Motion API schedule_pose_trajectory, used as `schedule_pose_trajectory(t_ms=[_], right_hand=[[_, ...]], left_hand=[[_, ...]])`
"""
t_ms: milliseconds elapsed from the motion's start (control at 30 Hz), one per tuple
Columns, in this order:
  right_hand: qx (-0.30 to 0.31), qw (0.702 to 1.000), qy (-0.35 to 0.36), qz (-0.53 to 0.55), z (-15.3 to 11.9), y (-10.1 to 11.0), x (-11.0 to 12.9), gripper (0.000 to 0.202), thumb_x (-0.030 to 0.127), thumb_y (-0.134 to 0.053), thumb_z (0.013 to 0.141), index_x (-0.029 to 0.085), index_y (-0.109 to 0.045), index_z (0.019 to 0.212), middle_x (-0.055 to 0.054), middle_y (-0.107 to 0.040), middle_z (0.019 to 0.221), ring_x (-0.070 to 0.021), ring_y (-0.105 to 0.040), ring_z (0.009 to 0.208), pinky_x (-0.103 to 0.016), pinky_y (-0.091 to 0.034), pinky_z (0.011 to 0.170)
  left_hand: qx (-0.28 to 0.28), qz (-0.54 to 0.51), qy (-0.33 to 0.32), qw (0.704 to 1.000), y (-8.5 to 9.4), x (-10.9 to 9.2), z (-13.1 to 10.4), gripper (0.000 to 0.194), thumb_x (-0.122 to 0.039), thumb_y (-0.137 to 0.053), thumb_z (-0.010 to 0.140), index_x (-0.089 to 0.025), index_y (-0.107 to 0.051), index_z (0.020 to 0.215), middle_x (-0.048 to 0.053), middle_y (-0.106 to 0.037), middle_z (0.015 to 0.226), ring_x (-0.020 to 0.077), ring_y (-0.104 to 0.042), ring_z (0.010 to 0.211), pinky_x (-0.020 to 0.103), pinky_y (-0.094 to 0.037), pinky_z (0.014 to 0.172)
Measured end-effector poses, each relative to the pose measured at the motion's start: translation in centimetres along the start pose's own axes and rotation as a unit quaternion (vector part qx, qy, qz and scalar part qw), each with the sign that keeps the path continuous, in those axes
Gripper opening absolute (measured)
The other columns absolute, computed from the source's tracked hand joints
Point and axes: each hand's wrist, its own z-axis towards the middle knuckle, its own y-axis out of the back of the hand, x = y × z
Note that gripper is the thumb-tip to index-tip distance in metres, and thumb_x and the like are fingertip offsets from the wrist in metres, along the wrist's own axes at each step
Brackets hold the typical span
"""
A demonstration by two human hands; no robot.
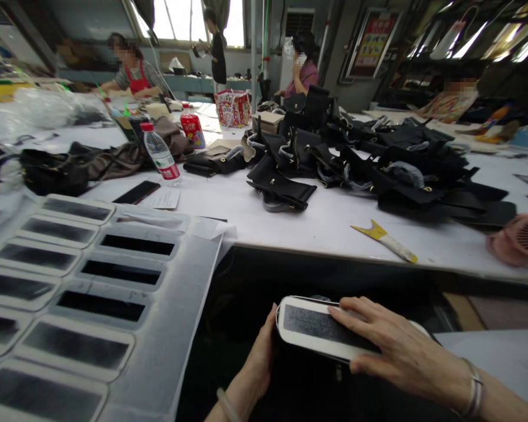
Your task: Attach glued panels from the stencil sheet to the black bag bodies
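Over the dark gap in front of the table, I hold a black bag whose long, rounded base panel (301, 318) faces up. The panel is white around its edge, with a dark grey rectangle in the middle. My left hand (259, 357) grips its left end, the fingers mostly hidden behind. Across the right half lies my right hand (391, 343), fingers on the panel and thumb at the near edge. The bag's body below is lost in shadow. To the left, a sheet (176, 310) carries several similar white-rimmed panels (77, 346), some showing only dark rectangles.
Several black bags (286, 181) are heaped on the white table (255, 231). A yellow scraper-like tool (385, 240) and a pink fan (521, 237) lie right. A water bottle (161, 155), red can (192, 129) and phone (137, 192) stand or lie left. Other people are farther back.
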Motion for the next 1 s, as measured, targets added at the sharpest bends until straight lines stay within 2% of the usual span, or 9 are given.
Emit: schedule_pose_trajectory(t_ms=[167, 333, 433, 533, 633, 767, 867, 1000], right_hand=[[0.019, 1.000, -0.020, -0.007, -0.5, -1.1, -0.6, 0.053, 0.048, -0.056, 0.094, 0.035, -0.047, 0.145, -0.011, -0.055, 0.140, -0.0273, -0.059, 0.120, -0.048, -0.056, 0.095], [-0.037, 0.998, -0.020, -0.038, -0.6, -2.4, 0.3, 0.042, 0.041, -0.055, 0.095, 0.032, -0.057, 0.136, -0.011, -0.056, 0.137, -0.0297, -0.057, 0.119, -0.052, -0.053, 0.094], [-0.071, 0.997, -0.023, -0.008, -0.2, -2.8, 0.9, 0.039, 0.036, -0.055, 0.096, 0.027, -0.058, 0.134, -0.012, -0.059, 0.129, -0.0260, -0.060, 0.114, -0.044, -0.056, 0.091], [-0.106, 0.993, -0.024, 0.034, 0.4, -2.9, 1.5, 0.044, 0.027, -0.052, 0.098, 0.023, -0.048, 0.141, -0.011, -0.058, 0.128, -0.0207, -0.060, 0.113, -0.035, -0.057, 0.093], [-0.131, 0.990, 0.014, 0.045, 0.8, -2.8, 2.2, 0.044, 0.022, -0.053, 0.097, 0.025, -0.048, 0.140, -0.008, -0.058, 0.131, -0.0203, -0.058, 0.118, -0.034, -0.055, 0.097], [-0.107, 0.991, 0.041, 0.074, 1.5, -3.1, 3.0, 0.037, 0.018, -0.052, 0.097, 0.025, -0.054, 0.133, -0.005, -0.064, 0.127, -0.0198, -0.059, 0.116, -0.036, -0.054, 0.100], [-0.084, 0.992, 0.021, 0.092, 2.2, -3.8, 3.7, 0.034, 0.017, -0.049, 0.098, 0.025, -0.058, 0.129, -0.005, -0.065, 0.122, -0.0213, -0.058, 0.115, -0.039, -0.054, 0.099], [-0.068, 0.989, -0.017, 0.126, 3.1, -4.4, 4.3, 0.035, 0.016, -0.053, 0.095, 0.024, -0.059, 0.129, -0.008, -0.062, 0.124, -0.0229, -0.056, 0.115, -0.039, -0.056, 0.096]], left_hand=[[-0.014, 0.012, -0.008, 1.000, 0.2, 0.3, 0.5, 0.059, -0.061, -0.056, 0.087, -0.018, -0.067, 0.126, 0.006, -0.071, 0.123, 0.0277, -0.053, 0.130, 0.037, -0.031, 0.115], [-0.008, 0.015, 0.007, 1.000, 0.2, 0.2, 0.4, 0.060, -0.064, -0.055, 0.087, -0.017, -0.070, 0.121, 0.006, -0.072, 0.120, 0.0277, -0.055, 0.128, 0.037, -0.027, 0.116], [0.011, 0.013, 0.000, 1.000, 0.0, -0.1, 0.2, 0.057, -0.062, -0.053, 0.089, -0.017, -0.071, 0.119, 0.006, -0.073, 0.119, 0.0271, -0.057, 0.126, 0.036, -0.027, 0.116], [0.011, 0.004, -0.001, 1.000, 0.1, -0.1, 0.3, 0.056, -0.061, -0.053, 0.089, -0.017, -0.071, 0.119, 0.005, -0.073, 0.119, 0.0267, -0.058, 0.125, 0.036, -0.030, 0.114], [0.024, -0.003, -0.003, 1.000, 0.1, 0.0, 0.5, 0.058, -0.061, -0.052, 0.090, -0.015, -0.069, 0.122, 0.007, -0.073, 0.119, 0.0276, -0.059, 0.123, 0.037, -0.034, 0.111], [0.049, -0.005, -0.007, 0.999, 0.0, 0.0, 0.5, 0.062, -0.061, -0.048, 0.092, -0.012, -0.068, 0.123, 0.010, -0.075, 0.113, 0.0286, -0.062, 0.118, 0.038, -0.032, 0.112], [0.070, -0.002, -0.009, 0.997, -0.1, -0.1, 0.5, 0.065, -0.062, -0.044, 0.093, -0.009, -0.068, 0.123, 0.012, -0.074, 0.114, 0.0295, -0.063, 0.117, 0.039, -0.032, 0.112], [0.060, 0.022, -0.020, 0.998, 0.5, -0.3, 0.7, 0.064, -0.061, -0.043, 0.094, -0.011, -0.066, 0.125, 0.012, -0.073, 0.117, 0.0309, -0.062, 0.117, 0.042, -0.036, 0.109]])
